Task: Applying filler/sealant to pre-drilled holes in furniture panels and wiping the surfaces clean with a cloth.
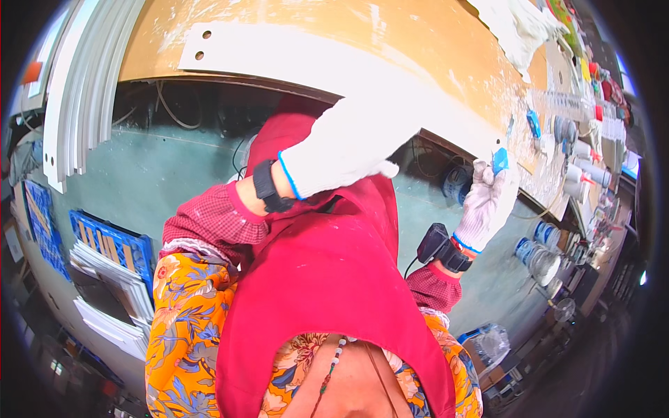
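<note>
L hand [348, 143]: mid pic, at white board; too bright, can't tell grip.
R hand [490, 198]: right of mid, pinching small blue block [500, 161].
White board w/ holes [293, 57]: top mid, on tan table [425, 31].

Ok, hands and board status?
Right hand gripping blue piece. Left hand at white board, fingers mostly lost in glare. Another blue item right of board.
</note>
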Motion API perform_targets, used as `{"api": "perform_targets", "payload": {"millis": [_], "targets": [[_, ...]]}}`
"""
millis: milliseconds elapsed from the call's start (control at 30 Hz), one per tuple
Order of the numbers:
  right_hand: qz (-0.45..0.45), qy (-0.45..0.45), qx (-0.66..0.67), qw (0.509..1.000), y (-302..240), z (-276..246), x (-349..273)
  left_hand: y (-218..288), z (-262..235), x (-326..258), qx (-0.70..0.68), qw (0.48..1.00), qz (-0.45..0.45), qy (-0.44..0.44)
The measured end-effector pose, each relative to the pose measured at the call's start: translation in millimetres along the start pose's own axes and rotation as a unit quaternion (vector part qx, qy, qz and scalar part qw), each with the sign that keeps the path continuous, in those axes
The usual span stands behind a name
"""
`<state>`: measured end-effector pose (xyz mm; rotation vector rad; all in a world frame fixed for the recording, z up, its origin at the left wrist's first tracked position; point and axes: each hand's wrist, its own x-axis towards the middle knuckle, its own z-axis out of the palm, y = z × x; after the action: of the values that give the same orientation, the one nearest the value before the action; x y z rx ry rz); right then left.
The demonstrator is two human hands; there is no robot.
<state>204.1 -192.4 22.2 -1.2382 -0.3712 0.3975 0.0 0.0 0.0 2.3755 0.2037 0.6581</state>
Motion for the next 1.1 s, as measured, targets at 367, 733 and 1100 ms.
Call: {"api": "perform_targets", "payload": {"millis": [367,733,1100], "targets": [[-0.019,0.124,0.014,0.992,-1.6,-40.6,-8.2,21.2,18.5,-3.1,-0.072,0.983,0.119,-0.123],[0.003,0.092,0.004,0.996,0.2,-43.1,-15.8,-29.7,5.5,9.9,0.202,0.955,-0.216,-0.018],[-0.002,0.119,0.012,0.993,-2.5,-14.4,-9.3,28.3,50.9,-8.5,-0.235,0.898,-0.019,-0.371]]}}
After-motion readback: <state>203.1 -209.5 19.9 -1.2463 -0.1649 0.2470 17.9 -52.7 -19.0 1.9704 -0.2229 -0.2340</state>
